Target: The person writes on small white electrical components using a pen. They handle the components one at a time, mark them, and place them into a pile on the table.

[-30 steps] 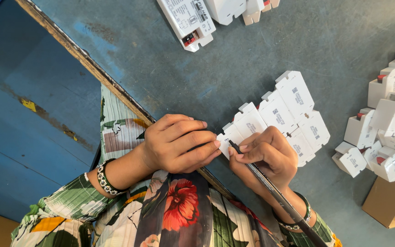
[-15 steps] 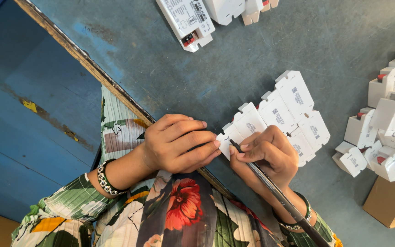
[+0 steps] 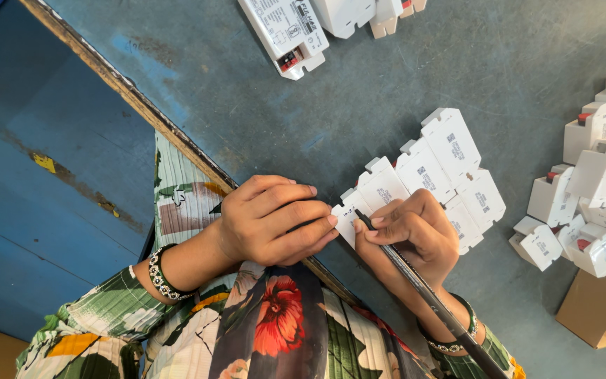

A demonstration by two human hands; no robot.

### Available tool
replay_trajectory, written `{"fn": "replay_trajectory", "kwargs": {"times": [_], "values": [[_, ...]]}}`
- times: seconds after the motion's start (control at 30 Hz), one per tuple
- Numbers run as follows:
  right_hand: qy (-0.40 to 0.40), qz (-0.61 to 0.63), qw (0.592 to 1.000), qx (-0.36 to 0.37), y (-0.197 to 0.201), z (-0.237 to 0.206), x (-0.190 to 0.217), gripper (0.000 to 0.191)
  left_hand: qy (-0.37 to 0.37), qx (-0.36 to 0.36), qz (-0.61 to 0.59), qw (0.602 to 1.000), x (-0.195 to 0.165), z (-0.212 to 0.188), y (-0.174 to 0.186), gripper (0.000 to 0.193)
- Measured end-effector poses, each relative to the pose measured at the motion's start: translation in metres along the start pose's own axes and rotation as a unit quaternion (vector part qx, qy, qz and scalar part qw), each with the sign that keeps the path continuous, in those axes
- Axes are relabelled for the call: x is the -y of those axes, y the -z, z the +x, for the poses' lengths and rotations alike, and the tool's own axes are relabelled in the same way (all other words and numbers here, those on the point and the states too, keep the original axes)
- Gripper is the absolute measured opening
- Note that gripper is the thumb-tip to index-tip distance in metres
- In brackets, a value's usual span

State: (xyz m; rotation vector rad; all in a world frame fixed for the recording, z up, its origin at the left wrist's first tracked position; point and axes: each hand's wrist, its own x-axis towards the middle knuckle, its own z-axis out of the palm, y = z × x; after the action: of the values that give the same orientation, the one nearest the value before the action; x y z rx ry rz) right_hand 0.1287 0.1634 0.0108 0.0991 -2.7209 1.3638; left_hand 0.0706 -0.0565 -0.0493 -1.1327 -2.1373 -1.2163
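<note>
Several small white plastic units (image 3: 433, 172) lie side by side in a row on the grey-blue table (image 3: 415, 77). My right hand (image 3: 412, 235) grips a black pen (image 3: 415, 277), its tip resting on the nearest white unit (image 3: 348, 214) at the row's end. My left hand (image 3: 271, 221) rests at the table's edge, fingers curled, with the fingertips pressed against that same unit's side.
A heap of similar white units (image 3: 601, 186) lies at the right, beside a cardboard box (image 3: 597, 309). A longer white device (image 3: 285, 31) and more white parts (image 3: 359, 12) sit at the top. The table's worn edge (image 3: 135, 105) runs diagonally; blue floor (image 3: 43, 182) lies to the left.
</note>
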Motion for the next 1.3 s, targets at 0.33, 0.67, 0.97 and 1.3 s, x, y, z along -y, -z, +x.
{"fn": "replay_trajectory", "kwargs": {"times": [0.33, 0.67, 0.97, 1.3], "values": [[0.005, 0.016, 1.000, 0.008, 0.001, -0.002, -0.002, 0.029, 0.001, 0.005, -0.002, 1.000, 0.001, -0.001, -0.001, 0.021], [-0.043, 0.038, 0.998, -0.012, 0.020, 0.019, -0.001, 0.027, 0.134, 0.129, 0.011, 0.982, -0.014, 0.020, 0.011, 0.068], [-0.003, 0.022, 1.000, -0.002, 0.012, 0.023, -0.007, 0.030, 0.145, 0.152, 0.041, 0.977, -0.014, 0.023, 0.007, 0.067], [-0.008, 0.013, 1.000, 0.006, 0.014, 0.023, -0.006, 0.029, 0.152, 0.150, 0.043, 0.976, -0.014, 0.022, 0.005, 0.062]]}}
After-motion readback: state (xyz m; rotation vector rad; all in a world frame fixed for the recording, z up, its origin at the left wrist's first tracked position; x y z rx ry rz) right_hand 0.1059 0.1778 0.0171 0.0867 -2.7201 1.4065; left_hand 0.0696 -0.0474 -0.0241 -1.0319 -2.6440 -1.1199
